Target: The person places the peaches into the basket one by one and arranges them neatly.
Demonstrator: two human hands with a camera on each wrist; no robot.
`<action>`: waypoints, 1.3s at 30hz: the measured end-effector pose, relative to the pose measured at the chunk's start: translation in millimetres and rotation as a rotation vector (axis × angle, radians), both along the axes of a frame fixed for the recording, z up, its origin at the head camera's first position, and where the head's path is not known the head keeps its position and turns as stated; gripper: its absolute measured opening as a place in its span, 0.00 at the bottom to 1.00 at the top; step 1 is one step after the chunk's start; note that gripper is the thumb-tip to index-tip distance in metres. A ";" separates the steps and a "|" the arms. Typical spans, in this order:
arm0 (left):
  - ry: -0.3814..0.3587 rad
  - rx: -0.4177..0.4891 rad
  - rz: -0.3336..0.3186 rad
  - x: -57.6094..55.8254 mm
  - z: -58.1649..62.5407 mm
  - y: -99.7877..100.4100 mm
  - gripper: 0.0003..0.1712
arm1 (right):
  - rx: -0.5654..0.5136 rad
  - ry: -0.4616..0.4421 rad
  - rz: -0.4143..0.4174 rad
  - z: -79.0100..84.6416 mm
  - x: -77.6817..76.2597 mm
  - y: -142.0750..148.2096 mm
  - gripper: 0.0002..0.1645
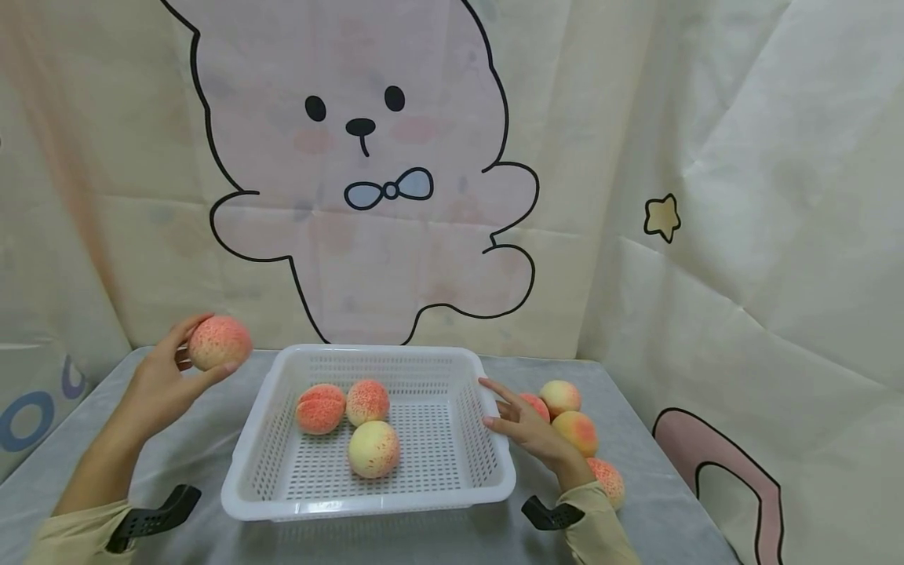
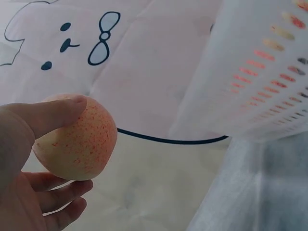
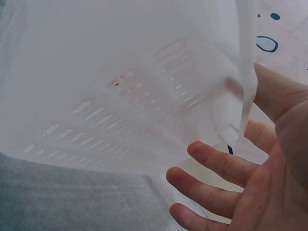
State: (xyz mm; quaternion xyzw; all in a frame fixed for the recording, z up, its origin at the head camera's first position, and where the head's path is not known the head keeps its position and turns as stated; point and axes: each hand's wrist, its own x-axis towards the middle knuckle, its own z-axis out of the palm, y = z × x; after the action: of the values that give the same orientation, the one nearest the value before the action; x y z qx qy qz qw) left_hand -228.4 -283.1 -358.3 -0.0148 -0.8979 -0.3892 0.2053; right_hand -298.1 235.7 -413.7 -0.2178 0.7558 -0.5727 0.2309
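Note:
Up left of the basket, my left hand (image 1: 165, 384) holds a pink and pale yellow peach (image 1: 220, 343) between thumb and fingers, raised above the table. The same peach (image 2: 91, 139) shows speckled red in the left wrist view. A white slotted plastic basket (image 1: 367, 506) stands in the middle, with three peaches inside: a red one (image 1: 321, 409), a speckled one (image 1: 368, 402) and a yellowish one (image 1: 373, 450). My right hand (image 1: 530, 428) grips the basket's right rim; in the right wrist view, several fingers (image 3: 211, 163) lie outside the wall, thumb at the rim.
To the right of the basket, behind my right hand, lie several more peaches, among them a pale one (image 1: 561, 398), an orange one (image 1: 575, 433) and a speckled one (image 1: 606, 482). A grey cloth (image 1: 650, 502) covers the table. Printed curtains (image 1: 551, 298) hang behind and at both sides.

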 end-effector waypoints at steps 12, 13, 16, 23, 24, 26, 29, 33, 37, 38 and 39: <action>-0.002 -0.012 -0.066 0.5 5.8 15.7 0.53 | -0.015 0.001 0.002 -0.1 -1.2 0.9 0.44; -0.011 -0.017 -0.071 1.0 6.2 17.4 0.53 | -0.016 -0.001 0.004 -0.2 -1.5 0.8 0.44; -0.034 -0.029 -0.086 2.0 7.1 21.8 0.53 | -0.025 -0.005 0.010 -0.1 -1.7 0.6 0.44; -0.082 -0.050 -0.121 4.1 9.6 30.5 0.52 | -0.032 -0.013 0.016 -0.8 -2.0 0.1 0.44; -0.091 -0.052 -0.126 4.3 9.6 31.5 0.52 | -0.033 -0.016 0.015 -1.0 -2.0 0.1 0.44; -0.106 -0.055 -0.133 4.8 9.6 32.9 0.52 | -0.030 -0.017 0.014 -1.2 -2.1 -0.3 0.44; -0.124 -0.063 -0.132 6.6 9.2 33.7 0.52 | -0.027 -0.014 0.017 -1.2 -2.5 -1.5 0.44; -0.138 -0.074 -0.132 8.4 10.4 34.7 0.53 | -0.022 -0.009 0.016 -0.8 -3.0 -2.5 0.44; -0.121 -0.093 -0.153 7.1 15.3 37.2 0.52 | -0.019 -0.012 0.001 -0.8 -2.0 -1.1 0.44; -0.117 -0.096 -0.166 6.6 16.8 38.0 0.52 | -0.021 -0.013 0.000 -1.1 -1.6 -0.5 0.44; -0.115 -0.097 -0.181 6.3 18.1 38.5 0.52 | -0.025 -0.015 0.004 -1.2 -1.0 0.1 0.44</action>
State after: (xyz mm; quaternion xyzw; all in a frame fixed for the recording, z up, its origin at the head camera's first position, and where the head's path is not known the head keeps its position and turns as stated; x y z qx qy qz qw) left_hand -222.1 -244.6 -340.2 -0.0835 -0.9210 -0.3624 0.1162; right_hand -299.1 235.8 -415.0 -0.2178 0.7463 -0.5834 0.2351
